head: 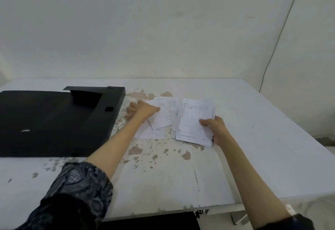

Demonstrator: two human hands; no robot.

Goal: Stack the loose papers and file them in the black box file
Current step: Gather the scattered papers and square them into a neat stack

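On the worn white table (235,157), the black box file (54,124) lies open at my left, its tray showing no papers. Beside it, loose sheets (161,119) remain fanned flat; the gathered stack (194,122) sits just right of them. My right hand (216,130) pinches the stack's near corner. My left hand (140,111) rests spread on the loose sheets. Step: gathering. Next, probably, sliding those sheets onto the stack and squaring the edges.
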